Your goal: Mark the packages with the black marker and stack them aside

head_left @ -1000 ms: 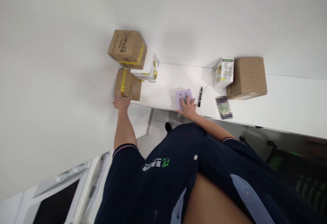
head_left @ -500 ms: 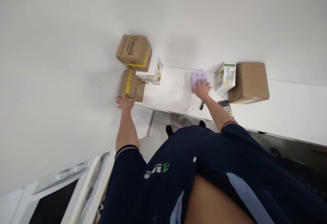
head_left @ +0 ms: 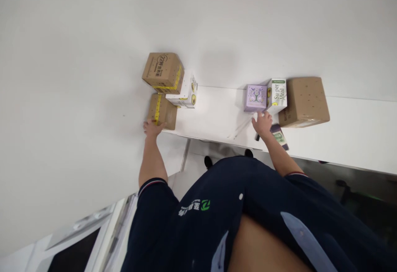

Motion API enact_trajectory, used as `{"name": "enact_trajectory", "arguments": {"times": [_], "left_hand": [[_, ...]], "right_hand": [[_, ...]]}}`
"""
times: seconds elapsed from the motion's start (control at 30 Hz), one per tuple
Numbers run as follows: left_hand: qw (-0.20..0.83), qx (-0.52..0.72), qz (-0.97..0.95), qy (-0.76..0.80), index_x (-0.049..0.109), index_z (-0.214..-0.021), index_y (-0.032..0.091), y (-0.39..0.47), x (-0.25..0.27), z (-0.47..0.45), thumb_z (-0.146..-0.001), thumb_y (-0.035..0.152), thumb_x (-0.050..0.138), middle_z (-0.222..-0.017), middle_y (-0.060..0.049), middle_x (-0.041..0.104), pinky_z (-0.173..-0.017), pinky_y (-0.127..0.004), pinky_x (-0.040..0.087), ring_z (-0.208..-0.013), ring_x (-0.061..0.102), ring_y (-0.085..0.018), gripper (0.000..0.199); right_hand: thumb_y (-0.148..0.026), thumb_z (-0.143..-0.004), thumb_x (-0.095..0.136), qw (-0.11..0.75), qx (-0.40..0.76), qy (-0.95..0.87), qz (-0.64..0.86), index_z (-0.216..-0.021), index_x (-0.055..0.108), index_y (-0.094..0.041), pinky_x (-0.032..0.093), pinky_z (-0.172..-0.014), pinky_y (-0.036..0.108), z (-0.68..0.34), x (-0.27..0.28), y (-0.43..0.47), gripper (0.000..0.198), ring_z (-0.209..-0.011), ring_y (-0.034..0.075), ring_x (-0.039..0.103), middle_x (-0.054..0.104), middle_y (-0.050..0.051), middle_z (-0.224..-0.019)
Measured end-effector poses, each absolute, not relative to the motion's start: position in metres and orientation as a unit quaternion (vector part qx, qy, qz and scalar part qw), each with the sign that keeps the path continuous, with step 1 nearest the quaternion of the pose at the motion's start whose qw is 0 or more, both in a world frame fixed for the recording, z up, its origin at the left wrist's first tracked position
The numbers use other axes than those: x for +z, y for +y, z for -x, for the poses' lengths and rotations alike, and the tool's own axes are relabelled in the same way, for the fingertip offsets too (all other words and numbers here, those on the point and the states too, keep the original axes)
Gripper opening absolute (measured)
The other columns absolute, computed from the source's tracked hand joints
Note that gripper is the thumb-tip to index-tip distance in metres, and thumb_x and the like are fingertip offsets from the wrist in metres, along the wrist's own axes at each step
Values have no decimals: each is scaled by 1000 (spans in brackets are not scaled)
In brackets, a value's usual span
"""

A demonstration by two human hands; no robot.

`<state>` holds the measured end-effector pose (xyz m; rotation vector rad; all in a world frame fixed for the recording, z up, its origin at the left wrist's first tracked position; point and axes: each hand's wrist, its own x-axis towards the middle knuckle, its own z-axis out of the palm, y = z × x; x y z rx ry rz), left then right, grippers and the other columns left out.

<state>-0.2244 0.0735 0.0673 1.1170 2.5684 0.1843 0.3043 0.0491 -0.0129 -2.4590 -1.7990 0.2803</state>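
Observation:
My left hand (head_left: 153, 129) rests with fingers spread against the near side of a small cardboard box (head_left: 169, 114) with yellow tape, at the left end of the table. Just in front of the purple box (head_left: 255, 97), my right hand (head_left: 262, 124) is open, its fingers apart and nothing held. The purple box sits upright, close against a white "Super Meal" box (head_left: 277, 94). By my right wrist lie a dark booklet-like item with a green picture (head_left: 279, 137) and a small black object (head_left: 257, 137), partly hidden.
Another taped cardboard box (head_left: 164, 72) and a white box (head_left: 187, 92) stand behind the small one. A large cardboard box (head_left: 307, 101) is at the right. Thin clear strips (head_left: 242, 127) lie on the white table (head_left: 214, 110), which meets the wall behind.
The purple box has moved right, up beside the white "Super Meal" box. My right hand has come off it and drawn back toward me. My left hand stays at the small box.

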Motion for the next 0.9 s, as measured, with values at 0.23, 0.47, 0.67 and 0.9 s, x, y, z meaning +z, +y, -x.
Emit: {"name": "enact_trajectory", "arguments": {"times": [0.23, 0.47, 0.67, 0.9], "left_hand": [[145, 92, -379, 909, 28, -151, 19, 67, 50, 196, -70, 49, 78, -150, -24, 28, -113, -52, 31, -141, 36, -42, 100], [163, 106, -323, 926, 30, -153, 19, -13, 42, 110, -73, 54, 73, -146, -26, 30, -108, -55, 36, -134, 42, -46, 97], [194, 150, -478, 843, 41, -149, 21, -69, 37, 37, -65, 43, 82, -153, -25, 25, -116, -58, 25, -146, 25, -46, 96], [299, 227, -611, 697, 58, -138, 23, -38, 36, -11, -55, 35, 91, -157, -20, 29, -121, -55, 20, -148, 23, -46, 90]], "right_hand": [[-29, -97, 46, -54, 141, -548, 823, -131, 60, -12, 43, -92, 47, -320, -46, -16, 41, -117, 35, 51, 45, 26, -134], [-25, -94, 44, -32, 136, -559, 817, -130, 61, -13, 43, -94, 45, -329, -56, -21, 41, -113, 32, 53, 46, 22, -133], [-17, -93, 43, -20, 150, -603, 783, -129, 63, -10, 41, -99, 44, -334, -59, -23, 41, -118, 31, 50, 50, 23, -131], [-11, -83, 48, 38, 237, -546, 802, -147, 49, -10, 47, -94, 43, -320, -52, -14, 64, -105, 31, 61, 59, 22, -118]]}}
